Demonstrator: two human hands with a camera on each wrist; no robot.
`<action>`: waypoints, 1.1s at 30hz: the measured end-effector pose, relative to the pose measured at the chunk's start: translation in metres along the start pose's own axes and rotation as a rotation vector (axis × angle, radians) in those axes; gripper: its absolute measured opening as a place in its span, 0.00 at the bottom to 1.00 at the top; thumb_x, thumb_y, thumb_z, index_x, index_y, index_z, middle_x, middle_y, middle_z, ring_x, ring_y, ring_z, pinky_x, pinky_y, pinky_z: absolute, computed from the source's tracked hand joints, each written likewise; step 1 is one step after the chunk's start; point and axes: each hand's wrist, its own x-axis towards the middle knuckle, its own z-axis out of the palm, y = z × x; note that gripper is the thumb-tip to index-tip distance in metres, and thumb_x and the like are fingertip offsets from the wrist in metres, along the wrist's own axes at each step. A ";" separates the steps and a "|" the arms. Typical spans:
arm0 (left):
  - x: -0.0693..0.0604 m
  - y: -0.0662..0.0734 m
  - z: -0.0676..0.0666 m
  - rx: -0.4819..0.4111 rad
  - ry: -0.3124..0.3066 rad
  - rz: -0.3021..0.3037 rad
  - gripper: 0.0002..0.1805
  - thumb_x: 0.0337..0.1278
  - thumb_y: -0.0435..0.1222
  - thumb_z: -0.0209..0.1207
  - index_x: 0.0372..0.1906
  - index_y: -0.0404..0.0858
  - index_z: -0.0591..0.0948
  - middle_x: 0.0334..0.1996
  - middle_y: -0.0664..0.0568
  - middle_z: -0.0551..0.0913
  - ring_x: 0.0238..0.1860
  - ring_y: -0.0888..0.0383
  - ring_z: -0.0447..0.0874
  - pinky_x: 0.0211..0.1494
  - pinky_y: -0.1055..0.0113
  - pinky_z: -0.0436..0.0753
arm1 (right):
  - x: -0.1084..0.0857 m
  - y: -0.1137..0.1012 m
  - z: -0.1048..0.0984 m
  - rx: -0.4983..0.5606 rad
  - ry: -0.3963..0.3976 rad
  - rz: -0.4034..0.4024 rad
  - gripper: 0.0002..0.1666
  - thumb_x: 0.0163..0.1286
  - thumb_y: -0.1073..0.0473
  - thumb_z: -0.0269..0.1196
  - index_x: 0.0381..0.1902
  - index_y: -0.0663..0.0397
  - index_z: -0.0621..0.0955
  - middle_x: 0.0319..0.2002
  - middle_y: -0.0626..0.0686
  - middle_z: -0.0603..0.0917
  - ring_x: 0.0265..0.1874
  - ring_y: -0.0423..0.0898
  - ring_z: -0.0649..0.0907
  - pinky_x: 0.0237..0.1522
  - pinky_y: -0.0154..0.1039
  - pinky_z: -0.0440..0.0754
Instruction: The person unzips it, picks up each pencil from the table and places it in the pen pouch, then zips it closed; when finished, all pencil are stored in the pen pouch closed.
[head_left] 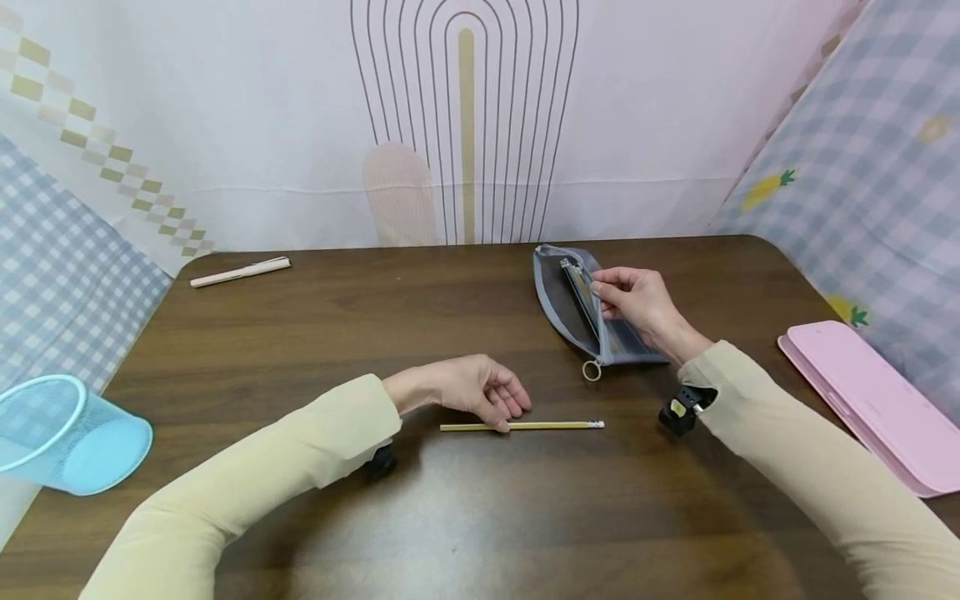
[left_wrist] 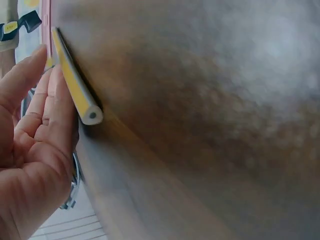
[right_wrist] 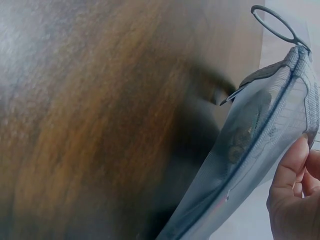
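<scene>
A yellow pencil point(head_left: 558, 425) with a white eraser end lies on the brown table. My left hand point(head_left: 480, 392) is over it, fingertips at the pencil. In the left wrist view the pencil point(left_wrist: 75, 82) runs beside the fingers, and the thumb stands apart from them. Whether the fingertips touch it I cannot tell. To the right, my right hand point(head_left: 637, 302) pinches the edge of a grey mesh zipper pouch point(head_left: 545, 287) between thumb and fingers. The pouch gapes, and dark pens or pencils point(head_left: 577, 287) show inside. A ring pull point(head_left: 592, 370) hangs at its near corner.
A white pen point(head_left: 240, 272) lies at the table's far left. At the left edge a light-blue mesh cup point(head_left: 105, 442) lies on its side. A pink flat case point(head_left: 870, 400) is at the right edge. Patterned cloths hang behind and at both sides.
</scene>
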 end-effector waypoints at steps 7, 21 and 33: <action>-0.002 0.005 0.002 0.183 -0.008 0.020 0.18 0.45 0.23 0.67 0.46 0.32 0.81 0.35 0.50 0.84 0.35 0.66 0.81 0.43 0.75 0.81 | -0.001 0.000 0.001 0.000 -0.006 0.004 0.23 0.68 0.65 0.57 0.57 0.75 0.71 0.22 0.39 0.77 0.18 0.32 0.76 0.24 0.26 0.81; -0.006 0.008 0.001 0.342 0.035 0.045 0.14 0.44 0.22 0.63 0.39 0.36 0.84 0.29 0.55 0.85 0.31 0.66 0.82 0.38 0.77 0.81 | -0.001 0.001 0.002 -0.003 0.003 0.008 0.21 0.69 0.66 0.57 0.56 0.74 0.72 0.22 0.39 0.77 0.18 0.32 0.76 0.23 0.25 0.80; -0.009 0.005 -0.036 -0.076 0.161 -0.054 0.17 0.52 0.22 0.58 0.49 0.23 0.78 0.27 0.55 0.84 0.30 0.67 0.78 0.36 0.77 0.79 | 0.000 0.002 0.002 0.016 0.006 -0.004 0.21 0.69 0.67 0.56 0.56 0.75 0.72 0.21 0.38 0.77 0.17 0.32 0.76 0.23 0.25 0.80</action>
